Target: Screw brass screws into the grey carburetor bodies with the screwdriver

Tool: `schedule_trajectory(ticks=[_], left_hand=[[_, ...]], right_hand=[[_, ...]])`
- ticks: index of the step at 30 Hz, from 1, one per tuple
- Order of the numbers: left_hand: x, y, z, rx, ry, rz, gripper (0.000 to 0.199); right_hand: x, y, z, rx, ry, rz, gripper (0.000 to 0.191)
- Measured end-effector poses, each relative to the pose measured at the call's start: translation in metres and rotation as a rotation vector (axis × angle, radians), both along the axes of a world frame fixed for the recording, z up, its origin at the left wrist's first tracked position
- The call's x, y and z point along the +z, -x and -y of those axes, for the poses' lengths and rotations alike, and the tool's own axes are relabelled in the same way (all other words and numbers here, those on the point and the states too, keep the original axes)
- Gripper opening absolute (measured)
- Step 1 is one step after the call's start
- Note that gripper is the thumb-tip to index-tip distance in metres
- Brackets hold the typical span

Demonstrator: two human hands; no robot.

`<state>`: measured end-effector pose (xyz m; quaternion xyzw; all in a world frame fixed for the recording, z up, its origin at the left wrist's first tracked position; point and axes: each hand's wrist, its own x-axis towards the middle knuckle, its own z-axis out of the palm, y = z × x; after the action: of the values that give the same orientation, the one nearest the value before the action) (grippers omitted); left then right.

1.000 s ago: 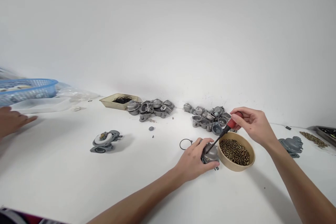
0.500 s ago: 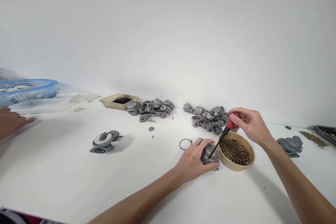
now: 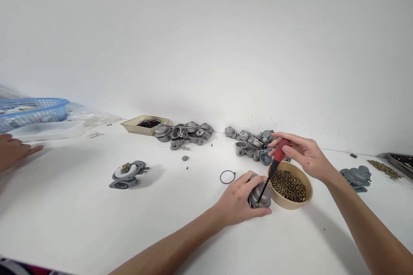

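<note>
My left hand (image 3: 240, 200) grips a grey metal carburetor (image 3: 263, 195) on the white table, thumb along its near side and fingers over its far side. In my right hand (image 3: 298, 154) is a screwdriver (image 3: 281, 151) with a red and black handle, held between thumb and fingers. Its dark shaft slants down to the left, and the tip meets a brass-coloured screw at the carburetor's near edge. Just right of the carburetor stands a round tan tub (image 3: 288, 203) full of brass-coloured screws (image 3: 288, 185). A black rubber ring (image 3: 227, 176) lies left of my left hand's fingertips.
Grey carburetor parts form one pile (image 3: 185, 132) at centre back and another (image 3: 253, 144) behind the tub. An open carburetor (image 3: 129, 174) lies left, another (image 3: 356, 177) right. A tan tray (image 3: 130, 126) holds black rings. Another person's hand (image 3: 16, 152) reaches in near a blue basket (image 3: 58, 114).
The carburetor has turned a little under my left hand and shifted slightly nearer. The screwdriver stands a bit more upright, and my right fingers have loosened and spread around its handle.
</note>
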<state>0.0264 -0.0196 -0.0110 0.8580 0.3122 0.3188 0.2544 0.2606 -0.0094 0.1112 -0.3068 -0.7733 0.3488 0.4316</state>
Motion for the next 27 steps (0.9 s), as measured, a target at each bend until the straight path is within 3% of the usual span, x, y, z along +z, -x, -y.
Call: schedule_trajectory(ticks=[5, 8, 12, 16, 22, 27], left_hand=[[0.000, 0.000, -0.001, 0.013, 0.035, 0.026, 0.066], [0.000, 0.002, -0.003, 0.011, 0.071, 0.040, 0.064], [0.000, 0.002, -0.004, 0.033, 0.125, 0.057, 0.058], [0.000, -0.001, -0.001, 0.086, 0.162, 0.080, 0.051], [-0.004, -0.009, 0.007, 0.195, 0.116, 0.071, 0.050], [-0.007, -0.014, 0.013, 0.289, 0.079, 0.008, 0.049]], right_hand=[[-0.002, 0.000, 0.000, 0.298, 0.178, -0.234, 0.016], [-0.009, 0.008, -0.004, 0.317, 0.230, -0.375, 0.011], [-0.014, 0.017, -0.007, 0.222, 0.145, -0.425, 0.016], [-0.007, 0.025, 0.003, 0.088, 0.095, -0.356, 0.013], [0.001, 0.045, 0.026, -0.239, -0.021, -0.261, 0.017], [-0.001, 0.055, 0.036, -0.393, -0.105, -0.226, 0.019]])
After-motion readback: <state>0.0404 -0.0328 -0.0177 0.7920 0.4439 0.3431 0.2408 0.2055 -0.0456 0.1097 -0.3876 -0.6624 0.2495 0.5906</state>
